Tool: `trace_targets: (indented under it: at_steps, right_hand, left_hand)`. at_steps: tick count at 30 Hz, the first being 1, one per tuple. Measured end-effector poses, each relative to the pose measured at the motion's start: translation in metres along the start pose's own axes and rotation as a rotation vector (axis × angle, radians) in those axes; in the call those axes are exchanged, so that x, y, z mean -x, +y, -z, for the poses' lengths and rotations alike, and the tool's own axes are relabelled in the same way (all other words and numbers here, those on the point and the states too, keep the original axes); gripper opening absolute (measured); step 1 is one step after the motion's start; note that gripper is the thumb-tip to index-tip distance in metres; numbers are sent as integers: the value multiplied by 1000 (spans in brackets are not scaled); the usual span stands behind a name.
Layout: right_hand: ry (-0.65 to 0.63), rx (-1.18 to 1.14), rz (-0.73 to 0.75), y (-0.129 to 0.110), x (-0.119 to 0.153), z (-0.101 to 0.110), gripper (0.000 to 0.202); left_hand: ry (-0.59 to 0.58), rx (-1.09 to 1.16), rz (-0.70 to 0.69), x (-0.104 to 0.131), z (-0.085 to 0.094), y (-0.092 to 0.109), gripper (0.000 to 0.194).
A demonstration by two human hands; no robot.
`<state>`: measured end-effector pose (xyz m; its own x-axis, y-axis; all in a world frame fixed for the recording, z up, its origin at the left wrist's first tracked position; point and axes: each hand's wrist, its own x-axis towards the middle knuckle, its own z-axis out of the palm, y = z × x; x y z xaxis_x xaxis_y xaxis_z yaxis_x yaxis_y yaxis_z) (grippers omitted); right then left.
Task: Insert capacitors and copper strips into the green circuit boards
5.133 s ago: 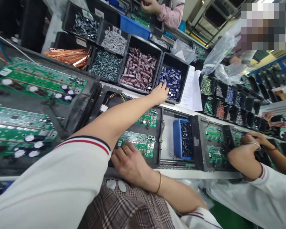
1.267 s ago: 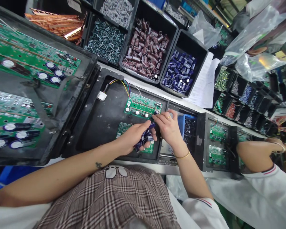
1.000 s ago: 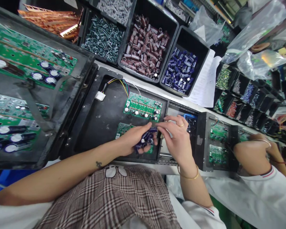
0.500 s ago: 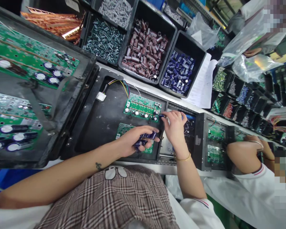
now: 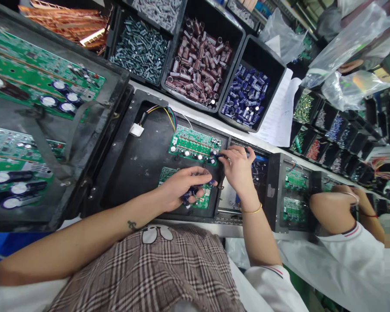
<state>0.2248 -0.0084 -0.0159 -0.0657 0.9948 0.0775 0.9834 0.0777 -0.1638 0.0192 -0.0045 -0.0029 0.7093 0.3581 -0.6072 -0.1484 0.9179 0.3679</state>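
Several blue capacitors (image 5: 189, 195) are gathered in my left hand (image 5: 182, 186), its fingers curled round them over the near green circuit board (image 5: 169, 174), which it partly covers. My right hand (image 5: 237, 167) pinches a single dark blue capacitor (image 5: 218, 156) at the right end of the far circuit board (image 5: 195, 142). Several capacitors with pale tops stand along that board's near edge. A bundle of coloured wires with a white connector (image 5: 137, 129) runs from its left end. Both boards lie in a black tray (image 5: 133, 169).
Behind the tray stand black bins of blue capacitors (image 5: 245, 97), brown capacitors (image 5: 199, 65) and small dark green parts (image 5: 141, 50). Larger populated boards (image 5: 26, 65) are at left. Printed paper (image 5: 277, 117) lies right of the bins. A co-worker's arm (image 5: 331, 208) is at right.
My right hand has shifted slightly, bringing the pinched capacitor to the far board's right end. My left hand's fingers have moved over the held capacitors. The view has shifted a little.
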Motion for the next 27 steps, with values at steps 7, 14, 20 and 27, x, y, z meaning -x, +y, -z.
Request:
trace_targets:
  at_steps: [7,14,20,27]
  right_hand:
    - [-43,-12,-2,-1,-1,4,19]
    - [24,19,17,-4,3,-2,18]
    - [123,38,56,-16,17,-2,22]
    - [123,-129,-38,-48,46,28,18]
  left_hand:
    - [28,64,-11,-1,1,0,27]
    - [71,102,-41,-1,2,1,22]
    - [95,157,-39,-2,5,0,20]
    - [55,113,-40,-3,0,-3,17]
